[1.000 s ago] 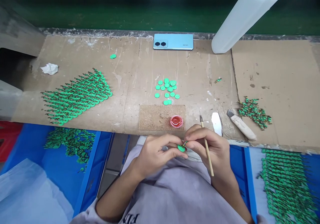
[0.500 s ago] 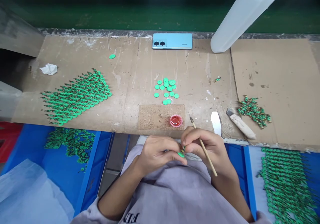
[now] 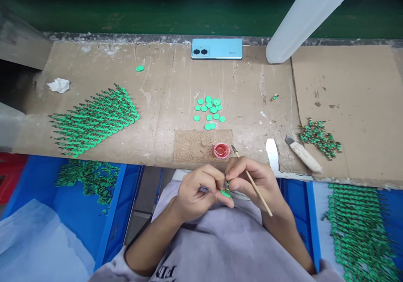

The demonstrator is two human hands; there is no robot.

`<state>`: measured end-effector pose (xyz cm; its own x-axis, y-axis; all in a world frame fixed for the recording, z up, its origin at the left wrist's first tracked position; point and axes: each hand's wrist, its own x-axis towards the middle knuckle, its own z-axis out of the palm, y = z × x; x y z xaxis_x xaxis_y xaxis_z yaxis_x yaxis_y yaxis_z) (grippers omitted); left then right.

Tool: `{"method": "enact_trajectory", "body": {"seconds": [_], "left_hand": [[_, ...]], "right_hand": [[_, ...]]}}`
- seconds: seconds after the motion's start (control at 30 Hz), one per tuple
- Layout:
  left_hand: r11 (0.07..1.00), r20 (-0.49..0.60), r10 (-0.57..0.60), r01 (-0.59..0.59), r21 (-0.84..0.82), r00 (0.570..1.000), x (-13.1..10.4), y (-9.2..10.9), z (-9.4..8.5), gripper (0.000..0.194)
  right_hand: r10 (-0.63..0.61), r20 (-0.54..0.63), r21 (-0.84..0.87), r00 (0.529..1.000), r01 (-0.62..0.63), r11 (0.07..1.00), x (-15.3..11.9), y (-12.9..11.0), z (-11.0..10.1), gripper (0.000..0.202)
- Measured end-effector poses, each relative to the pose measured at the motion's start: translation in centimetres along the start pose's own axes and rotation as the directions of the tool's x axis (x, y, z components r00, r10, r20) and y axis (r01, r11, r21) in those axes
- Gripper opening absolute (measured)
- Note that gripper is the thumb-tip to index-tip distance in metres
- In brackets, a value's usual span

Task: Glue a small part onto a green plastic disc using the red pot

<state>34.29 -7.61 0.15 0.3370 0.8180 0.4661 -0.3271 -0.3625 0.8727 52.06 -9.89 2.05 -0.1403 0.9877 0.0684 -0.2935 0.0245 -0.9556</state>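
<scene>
Green plastic, a small round disc point(image 3: 225, 193), sits pinched between the thumb and fingertips of the person's left hand point(image 3: 197, 191), held just off the near edge of the bench above a grey sweatshirt point(image 3: 220, 244). Against it the right hand point(image 3: 256, 181) presses thumb and forefinger together on a tiny dark piece at the disc's upper edge, and the same hand grips a thin wooden brush point(image 3: 252, 181) that slants back across the palm, its dark tip pointing toward a small red pot of glue point(image 3: 221, 150). That pot stands on a square cork mat point(image 3: 195, 145) at the near edge of the brown cardboard-covered bench point(image 3: 170, 89).

Just beyond the mat lies a loose cluster of green discs point(image 3: 209, 112). Toward the bench's left end, rows of finished green pieces on dark stems point(image 3: 94, 120) are laid out neatly, with a crumpled white tissue point(image 3: 58, 84) near the left far corner. A pale blue phone point(image 3: 217, 48) lies face down at the far edge, beside a tilted white plastic bottle point(image 3: 307, 15). Toward the right end lie a wooden-handled knife point(image 3: 302, 154) and a heap of dark-and-green parts point(image 3: 319, 138). Blue plastic bins point(image 3: 116, 215) below the near edge hold more green pieces on both sides.
</scene>
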Motion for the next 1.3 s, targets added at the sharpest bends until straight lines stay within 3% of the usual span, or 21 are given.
{"method": "enact_trajectory", "body": {"seconds": [0.13,0.33,0.5,0.73,0.97,1.17,1.3], "left_hand": [[0.999,0.011,-0.033,0.034,-0.029,0.999,0.0,0.1,-0.1,0.022],[0.999,-0.007,-0.008,0.008,0.031,1.0,0.6,0.3,0.0,0.034],[0.996,0.021,-0.017,0.015,0.085,1.0,0.7,0.5,-0.1,0.03],[0.993,0.072,-0.096,0.09,0.08,0.993,0.9,0.8,-0.3,0.024],[0.983,0.025,-0.182,0.181,0.013,0.983,0.9,0.8,0.0,0.029],[0.987,0.027,-0.16,0.16,0.02,0.987,0.9,0.6,0.0,0.027],[0.978,-0.011,-0.208,0.208,0.023,0.978,0.8,0.6,0.2,0.031]], "right_hand": [[0.01,-0.018,0.002,1.0,-0.01,1.0,-0.1,0.0,0.3,0.014],[0.043,-0.065,0.004,0.997,-0.043,0.999,-0.2,0.1,0.5,0.019],[0.131,-0.08,0.033,0.988,-0.128,0.991,-0.4,0.3,0.3,0.029],[0.033,-0.093,-0.034,0.995,-0.036,0.999,-0.3,0.4,0.3,0.022],[-0.005,-0.106,-0.062,0.994,-0.002,0.998,-0.1,0.3,0.5,0.021],[-0.008,-0.107,-0.067,0.994,0.001,0.998,-0.1,0.4,0.5,0.022],[0.004,-0.106,-0.071,0.994,-0.012,0.997,0.0,0.4,0.5,0.026]]}}
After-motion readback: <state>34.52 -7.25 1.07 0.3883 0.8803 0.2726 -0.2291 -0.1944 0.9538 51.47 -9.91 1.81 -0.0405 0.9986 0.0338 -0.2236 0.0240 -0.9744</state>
